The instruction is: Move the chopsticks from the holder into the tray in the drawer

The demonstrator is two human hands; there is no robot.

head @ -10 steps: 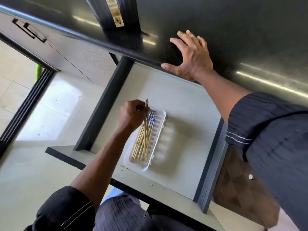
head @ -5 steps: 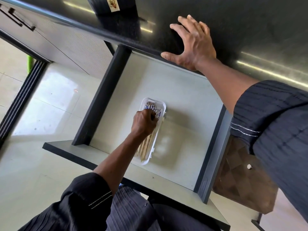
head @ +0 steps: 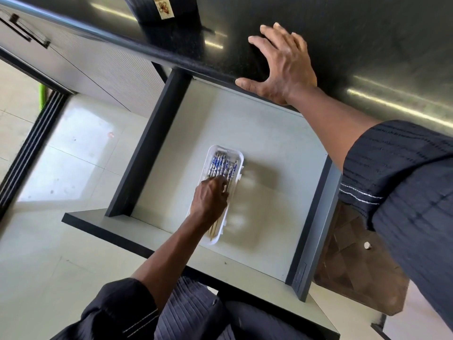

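Note:
The drawer [head: 269, 143] stands pulled out below the black counter. A white slotted tray [head: 212, 153] lies in its middle. Several chopsticks [head: 220, 164] with blue-and-white patterned ends lie flat in the tray, their wooden tips pointing toward me. My left hand [head: 208, 200] is down in the tray, fingers curled on the middle of the chopsticks and hiding that part. My right hand [head: 282, 67] rests flat, fingers spread, on the counter edge above the drawer. The dark holder [head: 161, 8] with a sticker stands on the counter at the top; its inside is out of view.
The drawer's dark side walls [head: 152, 153] and front panel [head: 147, 231] frame the tray. The black countertop [head: 367, 45] overhangs the drawer's back. A brown patterned wooden surface [head: 355, 266] sits at the right. Pale floor tiles [head: 61, 168] and a sliding-door track lie at the left.
My left hand has lowered the upright chopsticks flat into the tray and slid back toward me, uncovering their patterned ends. My right hand has stayed on the counter.

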